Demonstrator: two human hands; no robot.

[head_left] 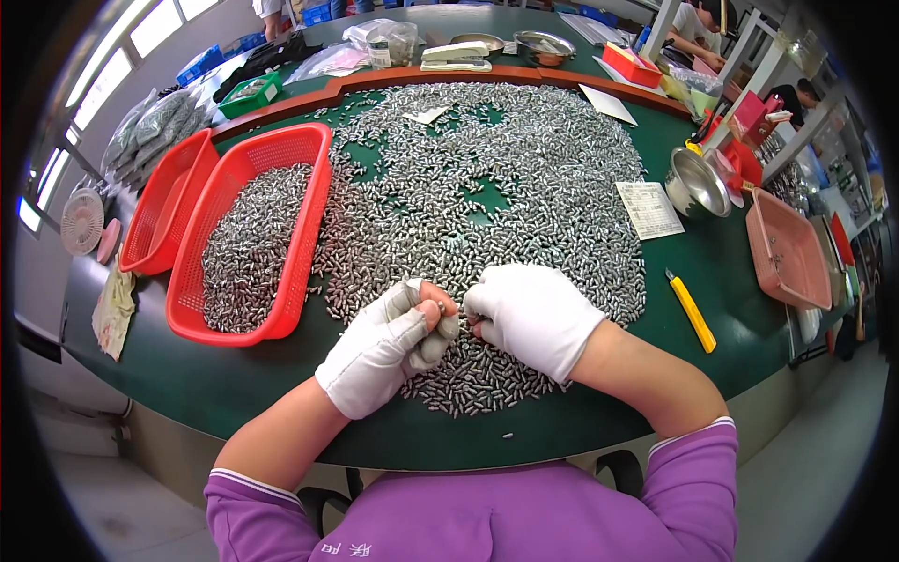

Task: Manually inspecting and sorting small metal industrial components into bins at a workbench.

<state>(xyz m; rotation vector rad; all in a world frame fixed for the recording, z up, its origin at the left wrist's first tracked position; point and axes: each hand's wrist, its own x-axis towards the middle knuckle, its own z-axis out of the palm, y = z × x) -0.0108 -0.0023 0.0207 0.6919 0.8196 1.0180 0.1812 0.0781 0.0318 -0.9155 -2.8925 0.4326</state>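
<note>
From up here I see my left hand [389, 347] in its white fingerless cotton glove closed around one small silver metal pin [434, 317], pinched at bare fingertips. My right hand [534, 314], fully white-gloved, curls shut just beside it; whether it grips anything I cannot tell. The pin sits between both hands, above the near edge of the wide heap of grey metal pins [487, 187]. A loose pinch could drop it back, lost among lookalikes; farther left, the red plastic mesh basket [309, 201] holds more
</note>
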